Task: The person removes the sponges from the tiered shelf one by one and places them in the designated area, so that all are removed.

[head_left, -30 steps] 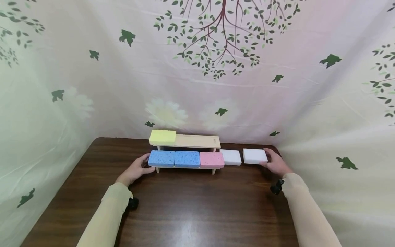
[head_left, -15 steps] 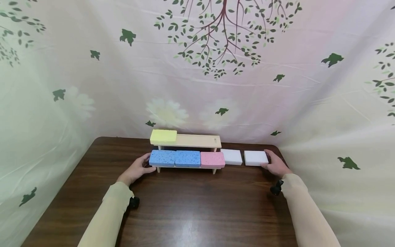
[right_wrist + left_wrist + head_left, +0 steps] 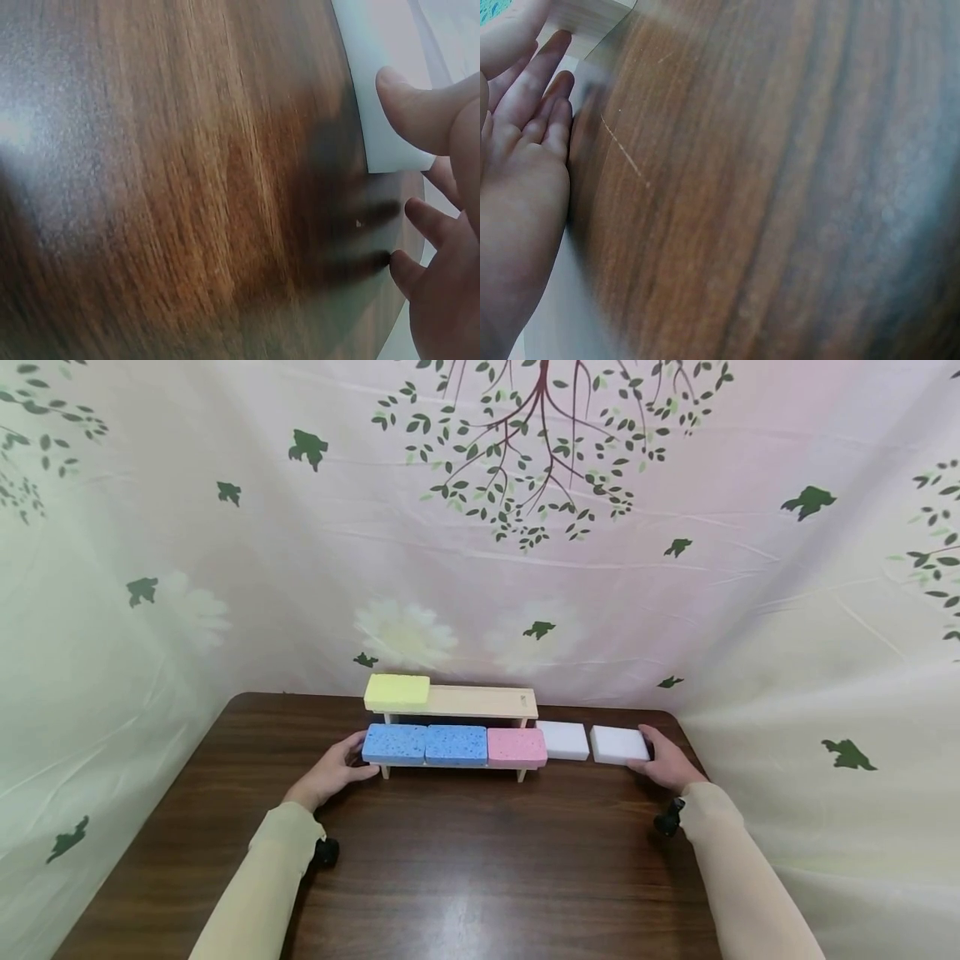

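Note:
In the head view, two blue sponges [image 3: 394, 744] and a pink sponge [image 3: 517, 747] line the lower level of a small wooden rack [image 3: 480, 702]. My left hand [image 3: 327, 774] rests at the rack's left end, beside the leftmost blue sponge. The left wrist view shows its fairly straight fingers [image 3: 526, 101] at the wood; exact contact is partly hidden. On the right, my right hand [image 3: 670, 763] pinches the right end of a white sponge [image 3: 618, 746], thumb on its front side. A second white sponge [image 3: 564, 740] lies between that one and the rack, with a narrow gap separating the two.
A yellow sponge [image 3: 397, 692] occupies the left part of the rack's upper level. Bare board shows to its right. Everything stands on a dark brown wooden table [image 3: 480, 852], near its back edge, where a printed curtain [image 3: 465, 585] hangs.
My right hand has brought the white sponge slightly toward me, then a little to the left, narrowing the gap to the other white sponge. The left hand stays where it was.

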A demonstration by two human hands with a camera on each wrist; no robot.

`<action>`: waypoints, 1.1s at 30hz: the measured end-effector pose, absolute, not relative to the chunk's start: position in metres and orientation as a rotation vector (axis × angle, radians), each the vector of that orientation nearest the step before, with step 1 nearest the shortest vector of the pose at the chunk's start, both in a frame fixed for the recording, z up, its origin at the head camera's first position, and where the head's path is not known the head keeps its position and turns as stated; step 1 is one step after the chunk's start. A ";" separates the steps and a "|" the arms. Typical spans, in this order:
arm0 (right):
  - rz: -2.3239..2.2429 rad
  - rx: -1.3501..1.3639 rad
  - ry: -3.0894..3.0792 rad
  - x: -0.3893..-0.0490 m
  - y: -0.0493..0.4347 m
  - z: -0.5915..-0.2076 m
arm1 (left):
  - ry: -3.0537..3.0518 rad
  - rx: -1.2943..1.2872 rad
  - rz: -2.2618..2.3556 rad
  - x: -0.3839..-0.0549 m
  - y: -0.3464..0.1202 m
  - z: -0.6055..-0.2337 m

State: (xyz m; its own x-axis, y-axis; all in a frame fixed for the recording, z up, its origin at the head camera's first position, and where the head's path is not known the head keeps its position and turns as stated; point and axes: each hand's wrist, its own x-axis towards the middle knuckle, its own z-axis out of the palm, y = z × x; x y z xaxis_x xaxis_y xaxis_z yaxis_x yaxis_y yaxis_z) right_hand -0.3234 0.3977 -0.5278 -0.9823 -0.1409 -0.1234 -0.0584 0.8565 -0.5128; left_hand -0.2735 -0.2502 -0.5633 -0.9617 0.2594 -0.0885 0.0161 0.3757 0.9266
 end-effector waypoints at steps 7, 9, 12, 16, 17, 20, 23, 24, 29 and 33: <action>-0.758 -0.148 2.893 -0.325 0.396 -0.526 | 2.405 0.231 1.630 -0.274 -0.248 -0.564; -0.745 -0.151 2.890 -0.324 0.397 -0.526 | 2.405 0.235 1.622 -0.274 -0.248 -0.564; -0.763 -0.147 2.871 -0.322 0.396 -0.525 | 2.405 0.236 1.619 -0.274 -0.248 -0.565; -0.792 -0.121 2.850 -0.322 0.394 -0.521 | 2.405 0.224 1.626 -0.273 -0.249 -0.563; -0.793 -0.118 2.849 -0.322 0.394 -0.521 | 2.405 0.221 1.627 -0.273 -0.249 -0.563; -0.799 -0.103 2.856 -0.322 0.391 -0.521 | 2.399 0.205 1.629 -0.272 -0.251 -0.562; -0.799 -0.096 2.875 -0.321 0.385 -0.517 | 2.400 0.213 1.628 -0.272 -0.251 -0.563; -0.803 -0.097 2.881 -0.320 0.381 -0.515 | 2.398 0.208 1.633 -0.272 -0.251 -0.563; -0.860 -0.135 2.896 -0.317 0.364 -0.502 | 2.402 0.220 1.634 -0.274 -0.252 -0.566; -0.902 -0.236 2.907 -0.316 0.355 -0.496 | 2.402 0.239 1.635 -0.274 -0.252 -0.564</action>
